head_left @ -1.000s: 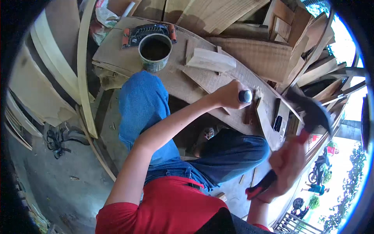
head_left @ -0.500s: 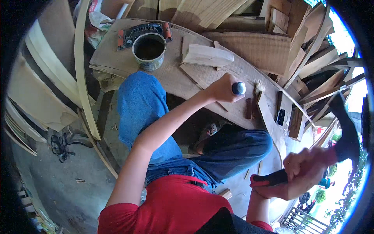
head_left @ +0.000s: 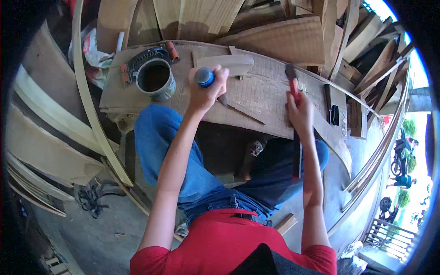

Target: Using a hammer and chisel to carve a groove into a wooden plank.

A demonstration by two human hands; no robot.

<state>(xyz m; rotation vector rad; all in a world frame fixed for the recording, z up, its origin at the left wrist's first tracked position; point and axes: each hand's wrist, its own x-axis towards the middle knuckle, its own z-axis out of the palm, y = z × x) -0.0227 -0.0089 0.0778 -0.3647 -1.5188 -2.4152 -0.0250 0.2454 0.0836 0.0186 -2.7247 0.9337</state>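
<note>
My left hand [head_left: 207, 95] is closed around a blue-handled tool with a rounded metal cap [head_left: 204, 77], probably a chisel, held over the workbench [head_left: 270, 96]. A dark tip shows just below the fist, beside a thin wood strip [head_left: 246, 112]. Behind this hand lies a pale, curved wood block [head_left: 231, 63], partly covered by it. My right hand [head_left: 301, 114] grips a claw hammer [head_left: 293, 82] with a red and black handle. The hammer's dark head is over the right part of the bench, and its handle end points back toward my knee.
A paint-stained can [head_left: 156, 81] stands at the bench's left, against a black and orange tool [head_left: 149, 59]. A black-handled tool [head_left: 327, 96] and a black object [head_left: 335, 115] lie at the right. Boards [head_left: 279, 41] lean behind; long curved strips [head_left: 87, 87] stand at the left.
My right hand has brought the hammer from far right, raised, in over the bench. My left hand has moved left with its tool, next to the pale block. The view has shifted.
</note>
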